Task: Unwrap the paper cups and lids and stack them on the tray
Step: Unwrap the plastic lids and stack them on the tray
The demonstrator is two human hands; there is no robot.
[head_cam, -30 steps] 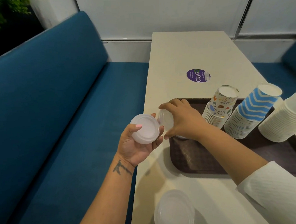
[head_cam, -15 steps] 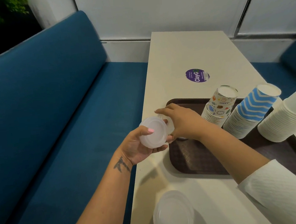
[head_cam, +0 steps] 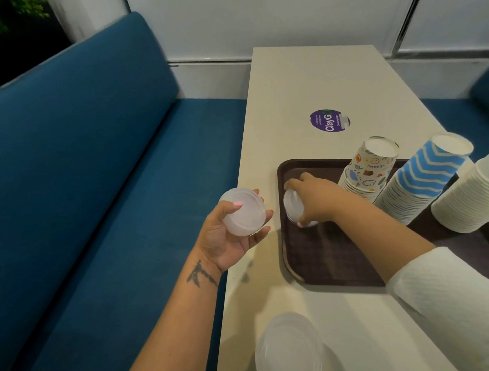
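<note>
My left hand grips a small stack of translucent lids just off the table's left edge. My right hand holds another small stack of lids at the left end of the brown tray, tilted against the tray floor. On the tray stand three upside-down cup stacks: a cartoon-print stack, a blue chevron stack and a plain white stack. A taller pile of lids sits on the table near me.
The cream table runs away from me and carries a purple round sticker. A blue bench seat lies along the left, and a white wall closes the far end.
My two hands have drawn apart. The right hand carried its lids down onto the tray's left end, while the left hand moved slightly left with its lids.
</note>
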